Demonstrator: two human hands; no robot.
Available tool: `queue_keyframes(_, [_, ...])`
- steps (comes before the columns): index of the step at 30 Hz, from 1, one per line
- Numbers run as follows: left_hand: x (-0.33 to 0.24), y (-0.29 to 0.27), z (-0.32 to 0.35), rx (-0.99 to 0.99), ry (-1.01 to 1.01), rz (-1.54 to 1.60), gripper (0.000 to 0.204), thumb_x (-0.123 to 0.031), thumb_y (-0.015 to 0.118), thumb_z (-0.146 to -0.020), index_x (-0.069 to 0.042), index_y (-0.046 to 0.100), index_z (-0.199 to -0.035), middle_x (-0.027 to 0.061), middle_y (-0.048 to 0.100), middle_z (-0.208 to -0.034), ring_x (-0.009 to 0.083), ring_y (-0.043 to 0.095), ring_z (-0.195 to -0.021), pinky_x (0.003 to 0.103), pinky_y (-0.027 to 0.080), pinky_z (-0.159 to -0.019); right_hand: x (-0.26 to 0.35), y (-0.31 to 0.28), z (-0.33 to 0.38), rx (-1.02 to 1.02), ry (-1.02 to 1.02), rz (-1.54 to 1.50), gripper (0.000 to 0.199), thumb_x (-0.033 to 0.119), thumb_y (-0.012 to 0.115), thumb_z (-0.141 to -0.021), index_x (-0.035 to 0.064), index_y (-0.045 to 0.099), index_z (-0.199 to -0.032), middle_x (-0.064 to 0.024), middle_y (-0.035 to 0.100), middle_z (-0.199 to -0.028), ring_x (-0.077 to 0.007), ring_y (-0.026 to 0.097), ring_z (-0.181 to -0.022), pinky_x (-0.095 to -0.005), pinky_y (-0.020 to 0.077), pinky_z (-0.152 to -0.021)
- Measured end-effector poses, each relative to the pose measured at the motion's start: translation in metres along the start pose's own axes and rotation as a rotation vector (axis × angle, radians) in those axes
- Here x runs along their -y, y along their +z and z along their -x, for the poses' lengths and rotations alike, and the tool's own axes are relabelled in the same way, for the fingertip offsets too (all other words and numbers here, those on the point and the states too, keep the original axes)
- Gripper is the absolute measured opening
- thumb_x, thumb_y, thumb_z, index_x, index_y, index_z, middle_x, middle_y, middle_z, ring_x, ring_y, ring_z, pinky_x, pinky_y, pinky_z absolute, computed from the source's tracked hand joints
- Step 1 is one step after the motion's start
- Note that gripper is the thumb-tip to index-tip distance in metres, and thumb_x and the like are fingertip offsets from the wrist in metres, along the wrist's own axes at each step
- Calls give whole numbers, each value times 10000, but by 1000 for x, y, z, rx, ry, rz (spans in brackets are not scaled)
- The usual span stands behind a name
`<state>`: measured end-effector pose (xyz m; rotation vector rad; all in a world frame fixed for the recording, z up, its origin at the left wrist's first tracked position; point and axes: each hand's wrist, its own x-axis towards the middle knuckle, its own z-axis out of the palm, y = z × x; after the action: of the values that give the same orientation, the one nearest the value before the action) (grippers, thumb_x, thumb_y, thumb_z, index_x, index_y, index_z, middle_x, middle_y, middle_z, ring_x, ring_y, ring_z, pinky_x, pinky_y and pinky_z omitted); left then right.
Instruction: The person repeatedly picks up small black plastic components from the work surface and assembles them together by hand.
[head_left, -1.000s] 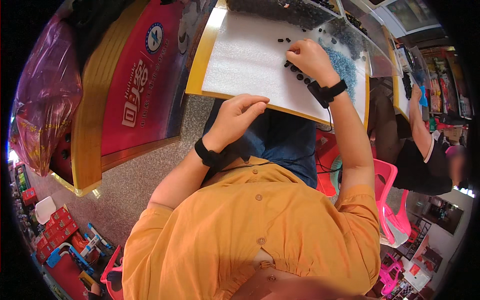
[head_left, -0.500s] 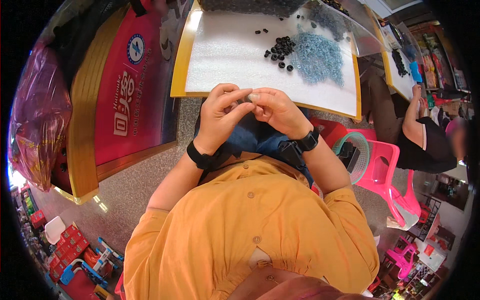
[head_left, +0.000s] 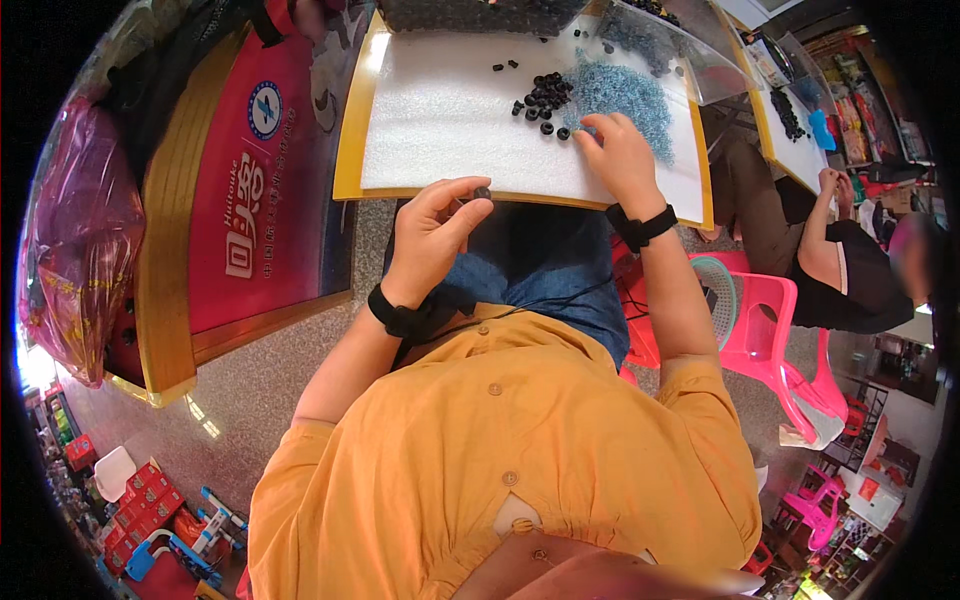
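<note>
My left hand [head_left: 432, 235] hovers at the near edge of the white foam board [head_left: 440, 120] and pinches a small black ring [head_left: 482, 191] between thumb and forefinger. My right hand [head_left: 618, 152] rests on the board, fingertips touching a pile of small blue pieces [head_left: 625, 95]. A cluster of black rings [head_left: 545, 98] lies just left of that pile. Both wrists carry black bands.
The foam board sits in a yellow-rimmed tray [head_left: 350, 130]. A red and gold panel [head_left: 255, 200] stands at the left, beside a pink plastic bag [head_left: 70, 250]. Another person [head_left: 830, 260] sits at the right near pink plastic chairs [head_left: 760, 320]. A clear bag [head_left: 660, 30] lies at the far edge.
My hands were together over my lap half a second ago. The right hand has reached back out to the blue pile, while the left stays near the tray edge holding a ring.
</note>
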<state>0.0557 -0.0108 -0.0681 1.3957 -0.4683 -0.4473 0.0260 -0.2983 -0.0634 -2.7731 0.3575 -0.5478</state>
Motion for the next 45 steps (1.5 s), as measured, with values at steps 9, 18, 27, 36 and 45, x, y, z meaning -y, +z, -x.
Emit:
queue_keyframes(9, [1,-2,-3,-22,-49,-9,252,-130,681,-916,-43,683,-1152,-31,605,-760,27,490,-565,180,378,-488,-11,-5,4,-39,119,-328,194,204,648,-882,15,682,-908,-136,667,-822,-264,633,-752,-354,501,-698])
queue_keyframes(18, [2,-2,-4,-38,-48,7,253,-140,713,-883,-44,701,-1117,-49,592,-732,15,475,-562,180,370,-494,0,-13,17,11,65,-345,153,150,657,-862,25,698,-941,-129,670,-869,-254,629,-721,-347,508,-681])
queue_keyframes(27, [5,-2,-3,-40,-74,28,264,-140,723,-875,-47,703,-1120,-56,587,-703,12,482,-568,180,372,-491,4,-7,15,55,-45,-98,164,177,663,-827,70,718,-940,-118,642,-840,-314,636,-792,-405,511,-693])
queue_keyframes(36, [-6,0,-1,50,-120,75,270,-116,713,-884,-51,694,-1145,-40,625,-805,26,490,-591,180,388,-505,57,-25,32,297,242,-826,118,97,706,-839,28,664,-924,0,636,-839,-69,591,-741,-214,472,-685])
queue_keyframes(45, [-10,-3,1,178,-168,155,279,-137,712,-889,-36,694,-1148,-11,665,-835,43,522,-605,191,421,-511,93,-22,44,269,-173,-1033,110,22,715,-835,12,696,-943,-23,634,-891,-74,577,-728,-203,458,-641])
